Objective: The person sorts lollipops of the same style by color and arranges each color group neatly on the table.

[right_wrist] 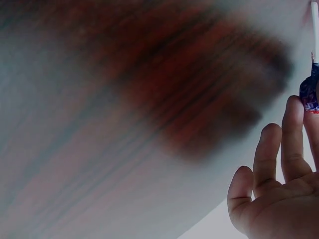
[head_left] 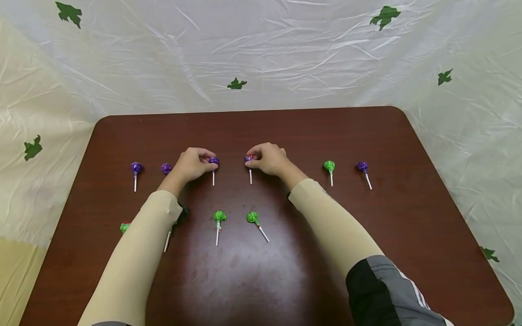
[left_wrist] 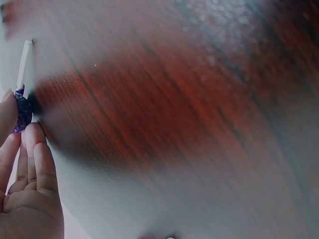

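Observation:
Near the table's middle, my left hand (head_left: 195, 164) pinches the head of a purple lollipop (head_left: 214, 160) between thumb and fingers, its white stick pointing toward me. To its right, my right hand (head_left: 269, 159) pinches another purple lollipop (head_left: 248, 159), with some red on its wrapper. In the left wrist view the thumb and fingers of my left hand (left_wrist: 31, 194) meet at the purple head (left_wrist: 23, 113). In the right wrist view my right hand (right_wrist: 279, 194) touches the wrapped head (right_wrist: 309, 93), its other fingers spread.
On the brown table (head_left: 228, 280), purple lollipops (head_left: 136, 167) (head_left: 166, 168) lie left and another purple lollipop (head_left: 362, 166) right, beside a green lollipop (head_left: 329, 166). Nearer are green lollipops (head_left: 219, 216) (head_left: 253, 217); my left sleeve partly covers a green lollipop (head_left: 124, 227) and a stick (head_left: 167, 241).

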A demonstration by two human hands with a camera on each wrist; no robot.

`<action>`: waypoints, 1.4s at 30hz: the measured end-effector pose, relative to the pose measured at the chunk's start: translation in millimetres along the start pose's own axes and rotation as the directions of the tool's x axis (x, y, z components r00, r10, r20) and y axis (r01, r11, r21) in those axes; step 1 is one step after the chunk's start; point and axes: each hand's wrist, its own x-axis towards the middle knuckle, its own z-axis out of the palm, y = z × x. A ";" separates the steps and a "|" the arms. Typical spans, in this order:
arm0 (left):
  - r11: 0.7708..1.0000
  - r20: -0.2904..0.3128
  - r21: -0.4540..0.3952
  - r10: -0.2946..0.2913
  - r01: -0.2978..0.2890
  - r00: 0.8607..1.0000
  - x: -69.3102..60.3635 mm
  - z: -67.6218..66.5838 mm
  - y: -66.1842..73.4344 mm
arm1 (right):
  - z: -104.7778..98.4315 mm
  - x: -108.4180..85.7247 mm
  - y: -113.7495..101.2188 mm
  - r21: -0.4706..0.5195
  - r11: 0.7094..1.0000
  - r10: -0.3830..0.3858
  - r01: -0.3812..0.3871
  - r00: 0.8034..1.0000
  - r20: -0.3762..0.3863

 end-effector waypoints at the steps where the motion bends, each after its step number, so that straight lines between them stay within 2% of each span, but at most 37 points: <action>1: 1.000 0.000 0.001 0.002 -0.002 1.000 -0.5 -0.1 0.3 | 0.7 0.2 0.1 -0.003 1.000 0.001 -0.001 1.000 0.001; 11: 1.000 -0.028 0.002 0.017 -0.017 0.999 -4.7 1.4 2.6 | 4.4 0.7 -0.5 -0.018 1.000 0.004 -0.004 1.000 -0.004; 18: 1.000 -0.007 0.001 0.002 -0.002 1.000 -3.8 -0.6 1.7 | 3.9 -0.6 -2.3 -0.015 1.000 0.002 -0.002 1.000 0.003; 38: 1.000 0.001 0.002 0.020 -0.020 1.000 -1.0 3.5 0.7 | 3.8 -2.7 -0.9 -0.021 0.999 0.027 -0.027 1.000 0.009; 42: 1.000 0.025 0.011 0.022 -0.022 0.999 -0.6 1.7 2.6 | 1.8 -2.8 0.8 -0.027 0.999 0.031 -0.031 0.999 0.009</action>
